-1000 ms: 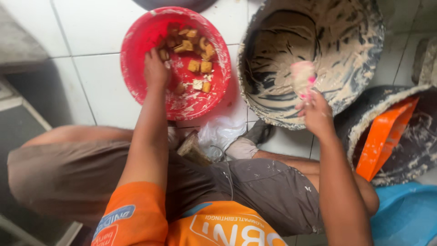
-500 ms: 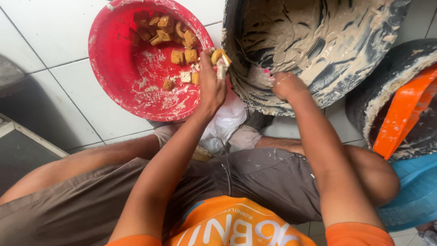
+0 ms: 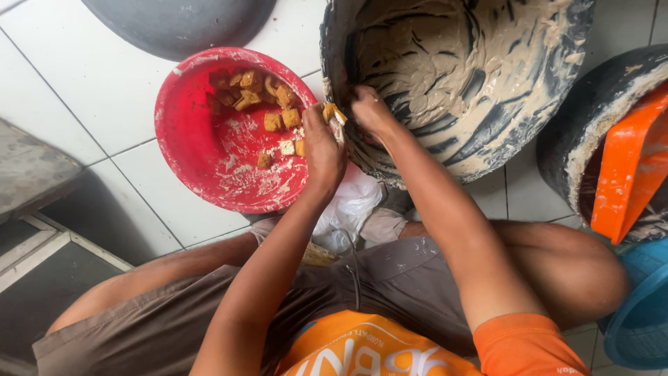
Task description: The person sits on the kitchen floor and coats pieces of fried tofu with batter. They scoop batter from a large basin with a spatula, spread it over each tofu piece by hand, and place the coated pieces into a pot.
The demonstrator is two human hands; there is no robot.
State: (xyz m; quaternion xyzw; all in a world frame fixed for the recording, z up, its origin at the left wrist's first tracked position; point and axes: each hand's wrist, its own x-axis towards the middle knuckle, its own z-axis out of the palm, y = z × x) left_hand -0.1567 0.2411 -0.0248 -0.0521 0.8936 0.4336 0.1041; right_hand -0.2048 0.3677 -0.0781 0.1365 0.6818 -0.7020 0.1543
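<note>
My left hand holds a golden-brown fried cube between the fingertips, right at the gap between the two bowls. My right hand is closed beside it, fingers touching the same cube at the rim of the big dark bowl, which is smeared inside with pale beige paste. A red plastic bowl to the left holds several more fried cubes near its far side. What the right hand's fingers pinch is hidden.
A dark round basin lies at the top. An orange scoop rests in a paste-crusted black tub at right, above a blue container. A white plastic bag lies by my knees on the white tiled floor.
My left hand lifted a fried cube out of the red bowl to the dark bowl's rim. My right hand came from over the paste to meet it. The camera shifted.
</note>
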